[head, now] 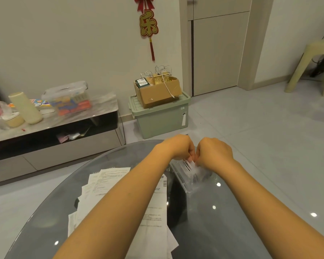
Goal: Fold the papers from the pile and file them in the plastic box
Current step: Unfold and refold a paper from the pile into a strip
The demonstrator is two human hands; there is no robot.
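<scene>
Hands, left and right, together pinch white folded paper above the clear plastic box, right of the printed pile.

Views: I have one only, the head camera, so nothing is shared with a second view.
Position: I look from the person's head, above the near edge of the counter.
Facing: forward and down, along both forearms to the hands.
Nearness: the left hand and right hand sit close, mid-frame.
Reach: the wide angle also takes in the floor, the far wall and a door.
</scene>
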